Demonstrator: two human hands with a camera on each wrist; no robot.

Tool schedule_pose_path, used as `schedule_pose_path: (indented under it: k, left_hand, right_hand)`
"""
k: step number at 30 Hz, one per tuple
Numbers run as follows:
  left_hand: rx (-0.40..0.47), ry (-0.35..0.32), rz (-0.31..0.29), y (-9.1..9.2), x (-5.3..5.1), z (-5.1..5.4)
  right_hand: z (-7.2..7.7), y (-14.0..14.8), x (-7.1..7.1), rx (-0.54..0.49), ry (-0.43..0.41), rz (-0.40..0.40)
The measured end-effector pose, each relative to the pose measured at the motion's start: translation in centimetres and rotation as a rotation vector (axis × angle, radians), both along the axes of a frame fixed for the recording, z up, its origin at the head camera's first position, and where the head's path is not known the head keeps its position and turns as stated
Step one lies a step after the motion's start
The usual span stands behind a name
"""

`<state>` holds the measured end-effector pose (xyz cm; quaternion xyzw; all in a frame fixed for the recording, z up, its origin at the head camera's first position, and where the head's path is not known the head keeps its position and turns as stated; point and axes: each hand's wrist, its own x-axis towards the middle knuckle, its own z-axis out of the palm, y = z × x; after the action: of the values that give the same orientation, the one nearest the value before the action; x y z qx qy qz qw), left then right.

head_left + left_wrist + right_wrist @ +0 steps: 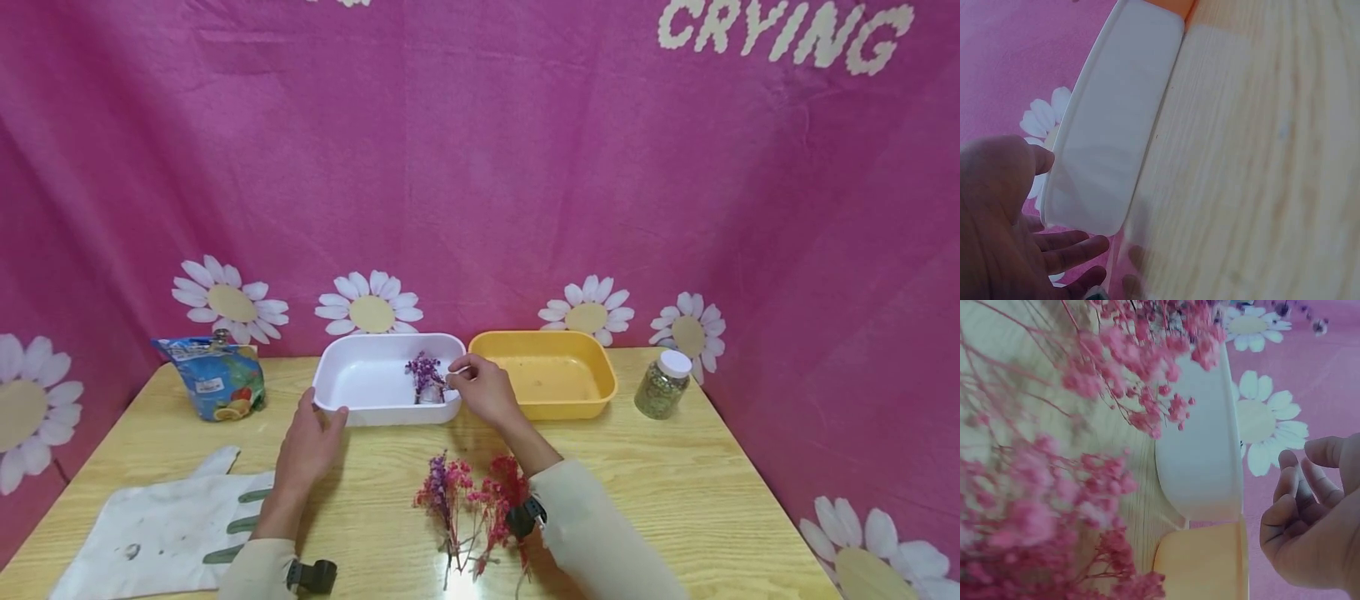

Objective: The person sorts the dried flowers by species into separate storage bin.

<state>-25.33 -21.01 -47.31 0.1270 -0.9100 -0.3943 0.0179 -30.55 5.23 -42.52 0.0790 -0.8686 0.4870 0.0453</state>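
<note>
- The wooden table (675,500) had pale grain.
- Far left stood a blue pouch (217,382); far right, a jar (662,390).
- Between them sat a white tray (390,416) and yellow tray (573,410).
- Near left lay a glove (165,529); near centre, flower sprigs (491,497).

Your right hand (1313,534), fingers bent, at four o'clock.
Blurred pink flowers (1029,512) fill your eight o'clock, and a second pink spray (1132,353) hangs toward twelve. Just off center toward three, you see a white tub (1200,450), with a yellow tub (1204,565) just beside it, between five and six. A printed daisy (1260,422) marks the magenta cloth (1329,394) between two and three.
</note>
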Motion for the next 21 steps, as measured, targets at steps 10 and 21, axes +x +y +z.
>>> schedule_pose_path:
  k: [10, 21]
  left_hand:
    - [0.006, -0.002, 0.000, 0.2, -0.1, 0.0]
    - [-0.001, -0.007, -0.012, 0.1, 0.1, 0.2]
  right_hand:
    - [-0.3, 1.3, 2.7, -0.098, 0.037, 0.045]
    - [-0.9, 1.6, 6.9, -0.100, 0.035, 0.113]
